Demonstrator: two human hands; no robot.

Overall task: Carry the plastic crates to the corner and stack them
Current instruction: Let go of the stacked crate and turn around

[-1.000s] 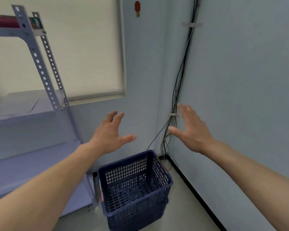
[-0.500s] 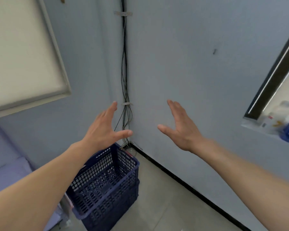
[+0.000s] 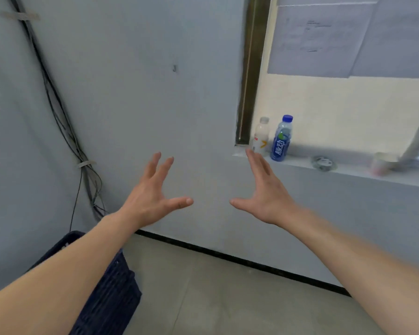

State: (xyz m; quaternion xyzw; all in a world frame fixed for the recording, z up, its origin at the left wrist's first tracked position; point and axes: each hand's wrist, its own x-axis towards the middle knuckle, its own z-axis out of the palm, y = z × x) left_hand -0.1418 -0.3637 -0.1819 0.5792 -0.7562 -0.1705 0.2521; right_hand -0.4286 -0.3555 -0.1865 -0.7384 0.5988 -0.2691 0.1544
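While your left hand [image 3: 153,201] and right hand [image 3: 264,199] are spread and empty and the crates [image 3: 114,286] sit in the corner low on your left, fetch any next crate by both rims, level

Pale grey wall [image 3: 155,105] fills most of the view, with one small dark mark [image 3: 175,68] high up. On the left, a bundle of black cables [image 3: 58,117] runs down the wall, pinned by a strap [image 3: 20,16] near the top and a pale tie [image 3: 86,163] lower down. To the right, a dark window frame [image 3: 250,68] stands upright above a white sill [image 3: 300,163]. Two bottles stand on it side by side: a pale one [image 3: 261,136] nearest the frame, then a blue-capped, blue-labelled one [image 3: 281,139]. Further along lie a small ring-shaped object [image 3: 323,163] and a blurred pinkish cup [image 3: 382,163]. Sheets of paper [image 3: 336,37] hang above. A black baseboard [image 3: 240,261] meets the grey floor [image 3: 228,298].
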